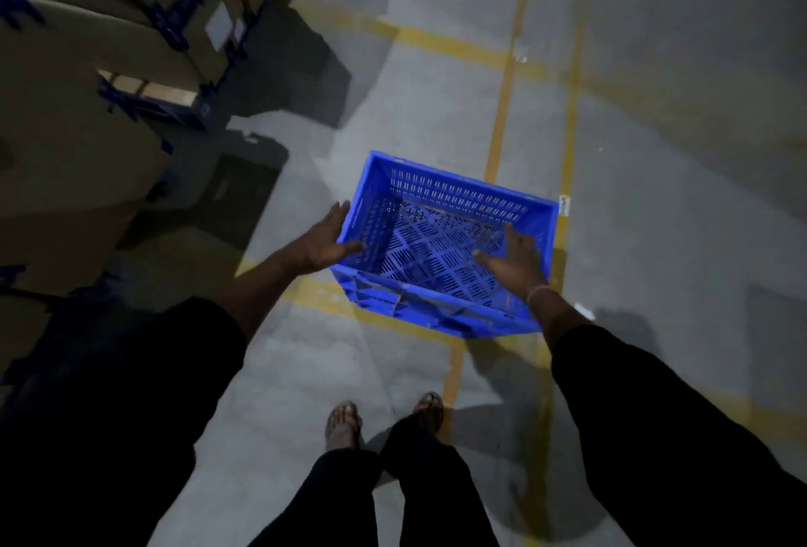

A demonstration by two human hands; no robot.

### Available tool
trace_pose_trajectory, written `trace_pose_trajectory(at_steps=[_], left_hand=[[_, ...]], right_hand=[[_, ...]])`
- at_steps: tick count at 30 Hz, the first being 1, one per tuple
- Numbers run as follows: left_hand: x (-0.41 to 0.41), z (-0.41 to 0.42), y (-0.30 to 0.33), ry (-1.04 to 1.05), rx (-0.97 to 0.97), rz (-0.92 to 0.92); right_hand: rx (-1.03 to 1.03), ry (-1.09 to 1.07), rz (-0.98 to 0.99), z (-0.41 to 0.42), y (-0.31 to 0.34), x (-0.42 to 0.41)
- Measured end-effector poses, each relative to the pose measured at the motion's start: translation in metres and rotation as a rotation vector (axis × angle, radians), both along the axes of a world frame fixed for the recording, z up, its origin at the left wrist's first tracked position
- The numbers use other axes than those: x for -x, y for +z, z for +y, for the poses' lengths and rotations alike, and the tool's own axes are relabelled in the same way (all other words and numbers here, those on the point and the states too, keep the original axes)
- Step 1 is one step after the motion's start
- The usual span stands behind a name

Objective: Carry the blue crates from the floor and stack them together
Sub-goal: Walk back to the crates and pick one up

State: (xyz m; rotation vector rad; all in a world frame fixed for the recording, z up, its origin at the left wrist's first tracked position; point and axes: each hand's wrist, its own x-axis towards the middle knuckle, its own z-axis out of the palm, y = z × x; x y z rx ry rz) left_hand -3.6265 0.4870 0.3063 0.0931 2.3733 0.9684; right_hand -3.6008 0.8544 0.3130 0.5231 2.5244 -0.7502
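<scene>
On the grey floor (655, 153), one blue crate (441, 214), two hands, fingers (513, 240) spread apart

Grey concrete floor (677, 153) crossed by worn yellow lines (502, 109). Stacked cardboard boxes (65, 131) with blue corner pieces stand along the left, throwing dark shadows. A small white scrap (565, 205) lies on one line.

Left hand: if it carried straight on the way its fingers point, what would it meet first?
Probably the blue crate. The left hand is spread open at the crate's left wall, fingertips at the rim. Whether it already touches is unclear from one blurred view.
</scene>
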Motion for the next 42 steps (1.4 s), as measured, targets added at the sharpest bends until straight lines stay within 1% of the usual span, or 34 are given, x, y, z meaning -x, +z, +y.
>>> trace_pose_trajectory(at_steps=[5,9,13,19,21,24,26,30,33,36,38,42], left_hand=[[-0.081,-0.037,0.05,0.213,-0.115,0.03],[-0.146,-0.06,0.086,0.428,-0.236,0.023],[-0.2,-0.072,0.118,0.659,-0.303,0.082],[-0.297,-0.04,0.153,0.983,-0.357,0.245],[-0.329,-0.022,0.158,1.09,-0.374,0.253],[-0.373,0.008,0.165,1.211,-0.345,0.311],[-0.404,0.025,0.167,1.307,-0.332,0.313],[-0.478,0.056,0.167,1.522,-0.333,0.343],[-0.534,0.075,0.167,1.645,-0.356,0.39],[-0.595,0.094,0.165,1.791,-0.388,0.437],[-0.614,0.1,0.166,1.842,-0.375,0.457],[-0.694,0.126,0.17,2.022,-0.374,0.507]], right_hand=[[0.183,0.01,0.136,-0.047,0.079,-0.017],[0.297,0.103,0.2,-0.066,0.114,-0.019],[0.386,0.222,0.211,-0.08,0.137,-0.009],[0.495,0.454,0.183,-0.113,0.154,0.003],[0.516,0.535,0.163,-0.126,0.156,0.0],[0.531,0.674,0.157,-0.146,0.162,-0.014],[0.531,0.755,0.125,-0.159,0.161,-0.025],[0.565,0.906,0.049,-0.192,0.168,-0.063],[0.568,1.01,0.019,-0.221,0.173,-0.101],[0.575,1.12,-0.005,-0.247,0.178,-0.153],[0.575,1.164,-0.009,-0.256,0.183,-0.175],[0.586,1.314,-0.045,-0.282,0.191,-0.256]])
